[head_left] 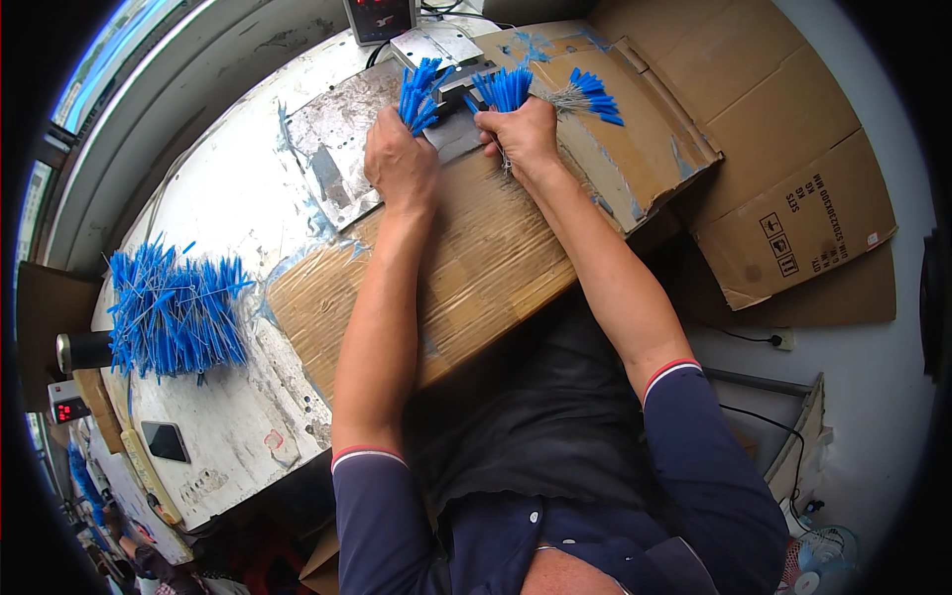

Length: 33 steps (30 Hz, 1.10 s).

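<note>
Both hands are up at the top centre of the frame, and a good deal there is hard to read. The left hand [400,164] is closed in a fist around a bunch of blue-tipped wires [418,94]; only the blue ends fan out above the knuckles, and the rest is buried in the palm. The right hand [523,137] grips a second bunch [503,89] the same way, fingers curled tight, with thin grey strands trailing below the wrist. Just right of it a third bundle [585,97] lies on the cardboard sheet [635,109], its bare metal stems pointing toward the hand.

Between the two fists sits a small metal machine [437,48], mostly hidden behind the blue tips; I cannot tell what its working part looks like. A box with a red display [379,17] is cut off by the top edge.

The worktable [233,198] is white and scuffed, its near edge running diagonally from lower left to centre. A corrugated cardboard pad [466,268] lies under the forearms and reaches that edge. At the left a big loose heap of blue-tipped wires [174,312] sprawls, well apart from the hands, with bare table between. A dark phone [164,440] lies near the lower-left edge. To the right, flattened cartons [793,188] crowd the table's end.
</note>
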{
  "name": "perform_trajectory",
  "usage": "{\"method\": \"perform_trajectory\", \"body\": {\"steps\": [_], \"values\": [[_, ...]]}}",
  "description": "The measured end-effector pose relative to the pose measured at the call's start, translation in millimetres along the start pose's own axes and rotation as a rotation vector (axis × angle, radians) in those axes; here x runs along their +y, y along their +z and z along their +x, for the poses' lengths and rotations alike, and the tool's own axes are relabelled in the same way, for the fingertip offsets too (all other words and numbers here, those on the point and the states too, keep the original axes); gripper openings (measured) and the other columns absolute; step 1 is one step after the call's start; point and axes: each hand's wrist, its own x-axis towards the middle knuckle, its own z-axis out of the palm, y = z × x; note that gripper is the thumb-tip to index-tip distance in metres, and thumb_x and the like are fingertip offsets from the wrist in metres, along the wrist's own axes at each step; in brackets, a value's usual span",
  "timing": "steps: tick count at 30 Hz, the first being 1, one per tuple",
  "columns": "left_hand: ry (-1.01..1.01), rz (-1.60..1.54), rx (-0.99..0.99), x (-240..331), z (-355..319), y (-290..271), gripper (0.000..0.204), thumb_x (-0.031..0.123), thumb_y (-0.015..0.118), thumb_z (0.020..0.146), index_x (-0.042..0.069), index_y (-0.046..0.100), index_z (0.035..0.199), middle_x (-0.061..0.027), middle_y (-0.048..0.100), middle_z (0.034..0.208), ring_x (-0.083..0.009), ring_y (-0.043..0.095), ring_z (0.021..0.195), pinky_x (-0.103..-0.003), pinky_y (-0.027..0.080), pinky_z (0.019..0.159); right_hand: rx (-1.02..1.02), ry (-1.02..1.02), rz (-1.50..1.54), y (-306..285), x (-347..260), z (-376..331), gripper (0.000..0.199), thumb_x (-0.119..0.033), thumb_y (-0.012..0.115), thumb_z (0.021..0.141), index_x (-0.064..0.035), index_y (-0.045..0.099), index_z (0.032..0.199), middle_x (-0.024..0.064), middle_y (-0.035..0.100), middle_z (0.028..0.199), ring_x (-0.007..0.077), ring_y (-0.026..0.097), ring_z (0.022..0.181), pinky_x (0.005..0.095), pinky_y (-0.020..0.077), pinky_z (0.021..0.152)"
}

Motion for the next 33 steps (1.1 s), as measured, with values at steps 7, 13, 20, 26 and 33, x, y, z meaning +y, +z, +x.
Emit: {"method": "perform_trajectory", "body": {"steps": [7,13,20,26,33], "values": [[0.060,0.012,0.045,-1,1,0,0.018,0.003,0.060,0.081,0.003,0.058,0.099,-0.0198,0.065,0.087,-0.0406,0.062,0.085,-0.052,0.046,0.077,0.002,0.010,-0.060,3,-4,-3,0.011,0.003,0.075,0.078,0.0027,0.065,0.074,0.0093,0.066,0.067,0.0154,0.065,0.053,0.0268,0.0542,0.043],[0.063,0.015,-0.058,1,0,-2,0.019,0.005,0.061,0.082,0.004,0.059,0.101,-0.0206,0.067,0.087,-0.0411,0.064,0.085,-0.053,0.047,0.077,-0.095,0.095,0.243,-6,-7,-3,0.009,0.003,0.075,0.079,0.0027,0.066,0.079,0.0115,0.067,0.071,0.0185,0.067,0.056,0.0297,0.0584,0.047],[0.040,0.033,-0.128,3,0,-3,0.014,0.007,0.062,0.084,0.004,0.058,0.096,-0.0214,0.067,0.083,-0.0423,0.066,0.082,-0.053,0.048,0.073,-0.026,0.048,0.406,-13,-4,-10,0.006,0.003,0.071,0.079,0.0058,0.065,0.078,0.0128,0.066,0.068,0.0212,0.066,0.052,0.0335,0.0599,0.045],[0.075,0.045,-0.117,5,-1,-6,0.014,0.006,0.060,0.082,0.004,0.059,0.096,-0.0211,0.067,0.083,-0.0413,0.066,0.081,-0.052,0.049,0.073,-0.045,0.153,0.211,-14,-10,-19,0.008,0.005,0.071,0.076,0.0037,0.063,0.075,0.0120,0.064,0.066,0.0198,0.064,0.049,0.0329,0.0576,0.043],[0.167,0.124,-0.147,6,-3,-3,0.014,0.005,0.059,0.081,0.005,0.060,0.095,-0.0194,0.067,0.085,-0.0391,0.066,0.083,-0.051,0.050,0.075,-0.049,0.121,0.095,-11,-8,-17,0.009,0.005,0.072,0.076,0.0022,0.064,0.074,0.0108,0.064,0.065,0.0191,0.064,0.049,0.0339,0.0567,0.044]]}}
